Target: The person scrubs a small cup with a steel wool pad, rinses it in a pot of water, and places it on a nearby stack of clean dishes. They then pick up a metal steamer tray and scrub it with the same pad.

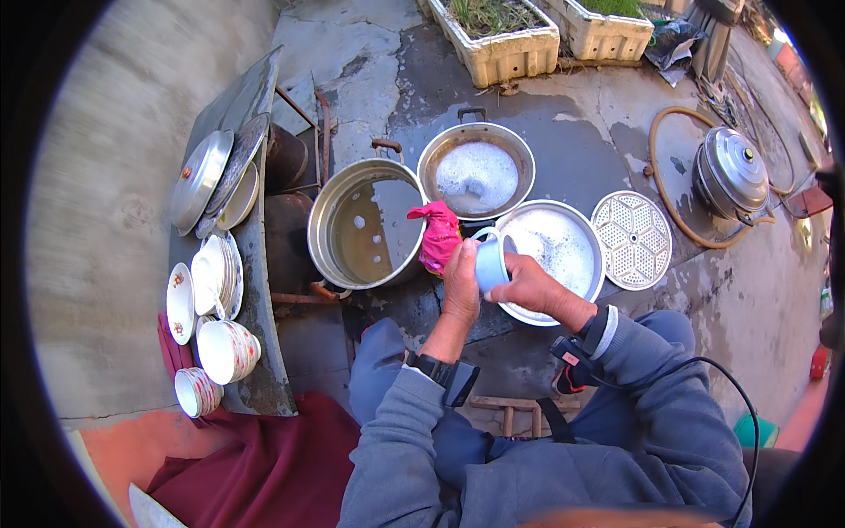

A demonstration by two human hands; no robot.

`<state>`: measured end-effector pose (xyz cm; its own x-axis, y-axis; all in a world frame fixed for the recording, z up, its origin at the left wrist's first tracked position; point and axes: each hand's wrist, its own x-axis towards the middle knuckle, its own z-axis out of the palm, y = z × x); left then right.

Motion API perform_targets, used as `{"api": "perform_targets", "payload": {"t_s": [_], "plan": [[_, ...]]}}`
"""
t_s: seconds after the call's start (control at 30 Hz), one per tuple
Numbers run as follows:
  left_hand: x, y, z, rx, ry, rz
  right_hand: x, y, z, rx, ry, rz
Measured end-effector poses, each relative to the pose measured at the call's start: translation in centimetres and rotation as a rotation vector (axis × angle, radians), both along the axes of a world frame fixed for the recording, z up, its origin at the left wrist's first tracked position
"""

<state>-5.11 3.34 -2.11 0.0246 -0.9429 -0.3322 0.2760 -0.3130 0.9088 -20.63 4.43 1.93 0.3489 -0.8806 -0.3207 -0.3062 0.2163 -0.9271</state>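
Observation:
A light blue mug is tilted between my two hands, its looped handle pointing away from me. My left hand grips it from the left. On the other side, my right hand holds it near the rim, and some of the fingers are hidden. Just beyond my left hand is a bright pink cloth or bag; whether the hand touches it I cannot tell. Below my right hand sits a metal basin of suds. Farther off, a second pan also holds foamy water.
To the left, a large two-handled pot contains murky water. A slab table bears stacked bowls, plates and metal lids. On the right lie a perforated steamer plate, a hose and a lidded pot. Foam planters stand at the back.

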Motion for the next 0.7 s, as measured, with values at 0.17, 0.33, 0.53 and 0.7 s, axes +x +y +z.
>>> {"api": "perform_targets", "payload": {"t_s": [0.17,0.33,0.53,0.7], "plan": [[0.7,-0.3,0.3,0.205,0.121,0.026,0.7,0.9,-0.6,-0.322,0.213,0.187],[0.9,0.0,0.0,0.012,-0.042,0.047,0.8,1.0,-0.9,-0.095,0.011,0.074],[0.2,0.4,-0.6,-0.242,-0.256,0.066,0.5,0.8,0.4,0.213,-0.372,-0.109],[0.3,0.2,-0.1,-0.061,0.159,-0.005,-0.4,0.4,0.5,-0.187,-0.074,0.045]]}}
